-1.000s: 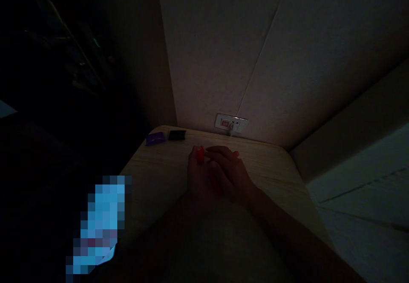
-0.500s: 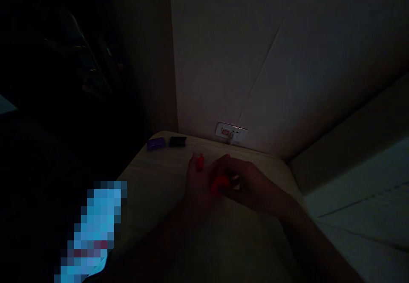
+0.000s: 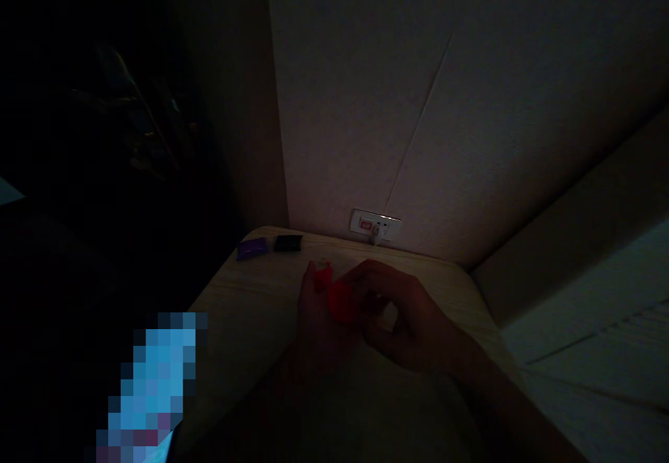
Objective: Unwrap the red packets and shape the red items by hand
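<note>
Light is very low, so details are hard to see. My left hand (image 3: 313, 316) is closed around a small bright red piece (image 3: 323, 279), which pokes out by the thumb and has a thin pale bit at its top. Beside it is a larger rounded red piece (image 3: 341, 303), between my two hands. My right hand (image 3: 408, 309) comes from the right with bent fingers pinching the side of that rounded piece. Whether the two red parts are joined, and what they are made of, I cannot make out. Both hands are above the wooden table (image 3: 251, 302).
A purple packet (image 3: 251, 248) and a black packet (image 3: 288, 243) lie at the table's back left corner. On the wall behind is a socket plate (image 3: 375, 225) with a plug in it. A bright pixelated screen (image 3: 157, 372) shows at the lower left.
My right hand, earlier lying across the left palm and covering the rounded red piece, has pulled back to the right and now pinches it. The rounded piece has shifted left, toward the small one.
</note>
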`<state>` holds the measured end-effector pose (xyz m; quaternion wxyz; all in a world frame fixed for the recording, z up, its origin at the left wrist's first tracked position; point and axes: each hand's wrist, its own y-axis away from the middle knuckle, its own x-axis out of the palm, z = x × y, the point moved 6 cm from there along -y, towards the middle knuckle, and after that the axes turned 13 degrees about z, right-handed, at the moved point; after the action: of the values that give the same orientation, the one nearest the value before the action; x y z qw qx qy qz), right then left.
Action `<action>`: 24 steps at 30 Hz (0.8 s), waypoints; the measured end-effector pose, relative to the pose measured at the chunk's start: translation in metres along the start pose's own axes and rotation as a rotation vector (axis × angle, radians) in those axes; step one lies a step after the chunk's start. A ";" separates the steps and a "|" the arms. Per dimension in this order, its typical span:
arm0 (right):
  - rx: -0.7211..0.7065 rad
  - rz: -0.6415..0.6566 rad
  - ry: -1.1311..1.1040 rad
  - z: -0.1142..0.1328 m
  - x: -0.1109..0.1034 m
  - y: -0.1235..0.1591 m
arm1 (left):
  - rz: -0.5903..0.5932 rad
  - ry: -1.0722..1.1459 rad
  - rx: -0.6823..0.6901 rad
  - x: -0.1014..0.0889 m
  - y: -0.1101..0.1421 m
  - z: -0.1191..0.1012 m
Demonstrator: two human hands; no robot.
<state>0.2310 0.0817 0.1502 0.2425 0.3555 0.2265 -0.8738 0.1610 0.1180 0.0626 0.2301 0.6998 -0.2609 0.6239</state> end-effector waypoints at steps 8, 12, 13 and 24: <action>0.113 0.091 0.191 -0.009 0.015 -0.003 | 0.067 -0.054 -0.002 -0.005 0.002 0.004; 0.102 0.121 0.208 -0.009 0.014 -0.003 | 0.060 -0.072 -0.049 -0.004 0.002 0.004; 0.101 0.126 0.213 -0.008 0.014 -0.003 | 0.067 -0.074 -0.067 -0.005 0.001 0.005; 0.014 0.173 0.153 0.002 0.014 -0.001 | 0.108 -0.124 -0.100 -0.011 0.002 0.009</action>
<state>0.2205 0.0773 0.1416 0.2968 0.4411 0.2068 -0.8213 0.1659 0.1117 0.0511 0.2141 0.7096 -0.3427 0.5773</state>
